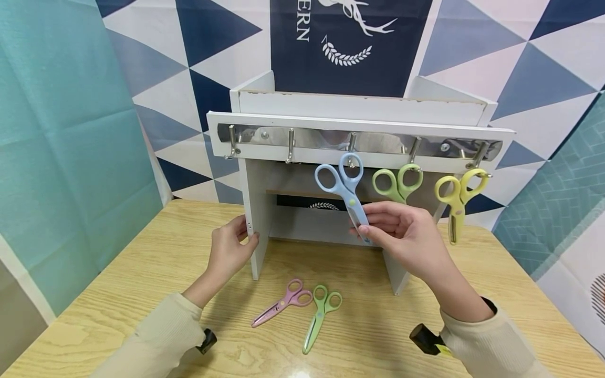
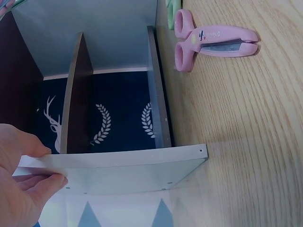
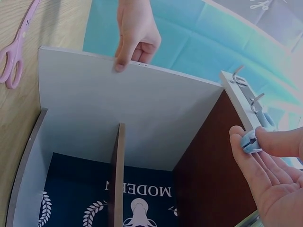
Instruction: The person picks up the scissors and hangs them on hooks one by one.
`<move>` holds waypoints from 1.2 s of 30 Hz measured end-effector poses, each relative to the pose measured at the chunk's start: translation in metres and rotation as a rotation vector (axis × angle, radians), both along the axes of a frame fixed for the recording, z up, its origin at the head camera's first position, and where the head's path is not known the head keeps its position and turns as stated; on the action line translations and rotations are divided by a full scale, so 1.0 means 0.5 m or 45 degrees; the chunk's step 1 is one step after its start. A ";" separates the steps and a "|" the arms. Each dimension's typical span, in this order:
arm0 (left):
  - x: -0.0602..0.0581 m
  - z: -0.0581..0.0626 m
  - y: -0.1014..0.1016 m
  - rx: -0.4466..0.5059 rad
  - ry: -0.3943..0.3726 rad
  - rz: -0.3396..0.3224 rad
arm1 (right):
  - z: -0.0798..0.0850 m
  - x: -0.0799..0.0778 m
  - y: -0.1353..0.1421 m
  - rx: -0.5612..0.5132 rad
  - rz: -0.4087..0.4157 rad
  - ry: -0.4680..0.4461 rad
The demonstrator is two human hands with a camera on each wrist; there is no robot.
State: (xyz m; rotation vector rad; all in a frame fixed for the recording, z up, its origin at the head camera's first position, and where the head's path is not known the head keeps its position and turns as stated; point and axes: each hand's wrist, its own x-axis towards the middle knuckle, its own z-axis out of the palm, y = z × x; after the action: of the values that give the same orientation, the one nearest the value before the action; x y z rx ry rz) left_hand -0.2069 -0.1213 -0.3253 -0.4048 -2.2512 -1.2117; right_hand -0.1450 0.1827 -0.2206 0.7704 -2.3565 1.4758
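Below the hook rail [image 1: 321, 138]: left hand [image 1: 230, 247] grips side panel [image 1: 259, 205], right hand [image 1: 406, 231] pinches blue scissors [image 1: 350, 195]. Likely mid-hanging; next: seat, release.

Sleeved forearms [image 1: 156, 333] extended from the near side of the table [image 1: 137, 273], left hand [image 1: 228, 247] toward the far left corner, thumb opposing fingers in a grip, right hand [image 1: 408, 236] higher, thumb and fingers pinching.

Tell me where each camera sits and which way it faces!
Head: on the head, looking forward and down at the white shelf; left hand, right hand and sleeves show.
Left wrist: on that wrist, looking into the shelf; left hand shows.
Right wrist: on that wrist, looking into the shelf; both hands show.
Both wrist views share the pink scissors.
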 end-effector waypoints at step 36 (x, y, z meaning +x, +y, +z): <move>0.003 0.004 -0.001 -0.001 -0.013 0.001 | -0.046 -0.013 -0.010 -0.003 0.030 -0.167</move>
State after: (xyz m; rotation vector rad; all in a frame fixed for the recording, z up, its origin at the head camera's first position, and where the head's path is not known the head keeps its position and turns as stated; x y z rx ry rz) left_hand -0.2056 -0.1217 -0.3235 -0.3990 -2.2606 -1.2150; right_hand -0.1517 0.1775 -0.2438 0.7235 -2.4481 1.5837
